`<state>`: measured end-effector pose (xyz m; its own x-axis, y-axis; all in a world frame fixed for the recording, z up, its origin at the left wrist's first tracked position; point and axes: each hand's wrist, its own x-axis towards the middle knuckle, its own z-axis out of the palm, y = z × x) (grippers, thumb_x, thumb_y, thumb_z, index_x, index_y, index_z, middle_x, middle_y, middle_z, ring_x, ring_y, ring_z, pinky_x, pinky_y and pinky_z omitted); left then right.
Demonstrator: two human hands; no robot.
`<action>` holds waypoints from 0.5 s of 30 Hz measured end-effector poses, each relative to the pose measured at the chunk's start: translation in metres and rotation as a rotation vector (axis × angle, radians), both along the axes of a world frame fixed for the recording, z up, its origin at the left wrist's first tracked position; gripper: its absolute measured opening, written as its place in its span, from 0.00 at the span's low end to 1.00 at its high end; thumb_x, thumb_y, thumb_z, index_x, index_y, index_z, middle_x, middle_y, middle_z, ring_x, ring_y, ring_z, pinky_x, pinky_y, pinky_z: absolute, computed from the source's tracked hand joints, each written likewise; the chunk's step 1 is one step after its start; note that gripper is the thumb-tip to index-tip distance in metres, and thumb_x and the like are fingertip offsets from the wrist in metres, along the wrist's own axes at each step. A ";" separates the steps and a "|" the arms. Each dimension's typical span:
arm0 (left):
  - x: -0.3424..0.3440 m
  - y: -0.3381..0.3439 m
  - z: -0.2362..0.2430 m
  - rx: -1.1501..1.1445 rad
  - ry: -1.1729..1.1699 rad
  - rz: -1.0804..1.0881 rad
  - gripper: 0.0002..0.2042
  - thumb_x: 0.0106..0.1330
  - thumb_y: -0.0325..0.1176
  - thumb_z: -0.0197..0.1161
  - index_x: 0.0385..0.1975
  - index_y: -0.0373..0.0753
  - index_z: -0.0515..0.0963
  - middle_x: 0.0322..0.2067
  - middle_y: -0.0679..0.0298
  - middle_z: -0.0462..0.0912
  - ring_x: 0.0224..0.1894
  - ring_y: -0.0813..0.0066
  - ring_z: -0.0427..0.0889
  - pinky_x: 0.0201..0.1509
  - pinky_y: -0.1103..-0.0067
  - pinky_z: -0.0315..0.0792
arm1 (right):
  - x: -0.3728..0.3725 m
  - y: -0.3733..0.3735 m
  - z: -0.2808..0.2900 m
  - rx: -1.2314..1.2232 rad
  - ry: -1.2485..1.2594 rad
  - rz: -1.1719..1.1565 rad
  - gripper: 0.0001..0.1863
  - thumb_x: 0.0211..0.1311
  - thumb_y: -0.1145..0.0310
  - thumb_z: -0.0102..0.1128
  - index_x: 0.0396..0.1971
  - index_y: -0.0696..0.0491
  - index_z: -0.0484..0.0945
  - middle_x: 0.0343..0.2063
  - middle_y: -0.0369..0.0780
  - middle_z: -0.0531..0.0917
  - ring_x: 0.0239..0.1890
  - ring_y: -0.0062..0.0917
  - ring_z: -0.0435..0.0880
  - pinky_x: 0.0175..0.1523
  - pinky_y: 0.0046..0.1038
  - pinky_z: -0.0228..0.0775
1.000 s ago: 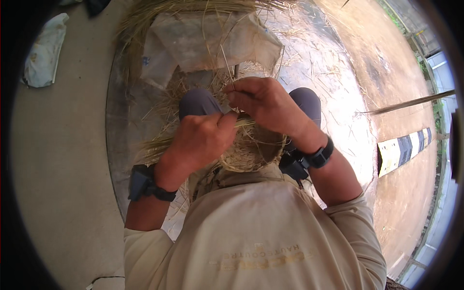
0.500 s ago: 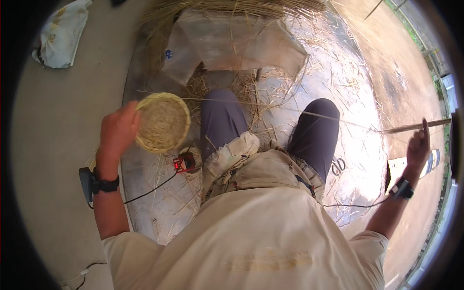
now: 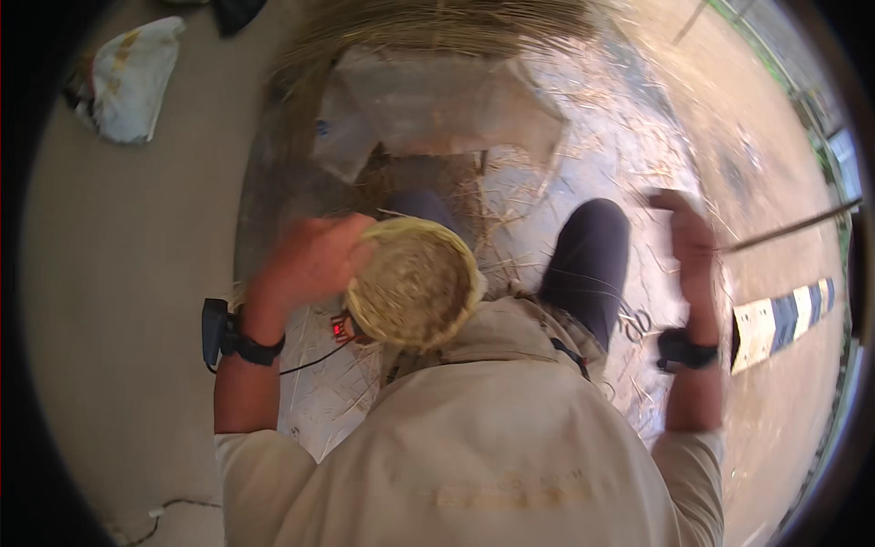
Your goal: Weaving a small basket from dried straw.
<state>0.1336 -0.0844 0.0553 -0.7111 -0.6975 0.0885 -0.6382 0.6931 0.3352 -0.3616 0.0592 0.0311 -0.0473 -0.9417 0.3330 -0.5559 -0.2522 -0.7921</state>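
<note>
Floor (image 3: pixel 118 301): a pale bare stretch is lying well to the left of the left grip.
Plastic sheet (image 3: pixel 592 155): a shiny clear sheet is spreading under the seated person, beyond and below both grips, littered with loose straw.
Straw heap (image 3: pixel 428 23): a thick bundle of dry stalks is lying across the far edge of the sheet, well beyond both grips.
Plastic bag (image 3: pixel 437 105): a crumpled translucent bag is sitting just this side of the heap, beyond the left grip; its contents cannot be made out.
Cloth bundle (image 3: pixel 128 77): a whitish lump is resting on the floor, far up and left of the left grip.
Coiled basket (image 3: pixel 415 283): a small round woven straw bowl is being held above the person's lap, just right of the left grip and touching it; its hollow is too blurred to read.
Left hand (image 3: pixel 310 264): its grip is clasping the basket's rim, blurred with motion.
Right hand (image 3: pixel 688 242): raised well to the right of the basket; blurred, so I cannot tell whether its grip is clenched or released.
Thin stick (image 3: pixel 793 228): a dark line is running rightwards from beside the right grip.
Scissors (image 3: pixel 635 324): lying on the sheet, just below and left of the right grip.
</note>
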 end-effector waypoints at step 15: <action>-0.078 0.015 -0.031 0.088 0.189 -0.207 0.20 0.67 0.27 0.68 0.59 0.42 0.82 0.39 0.54 0.90 0.37 0.52 0.91 0.40 0.66 0.85 | 0.077 -0.045 -0.070 0.625 -0.336 0.553 0.22 0.80 0.52 0.57 0.46 0.57 0.88 0.32 0.36 0.88 0.35 0.18 0.82 0.39 0.22 0.72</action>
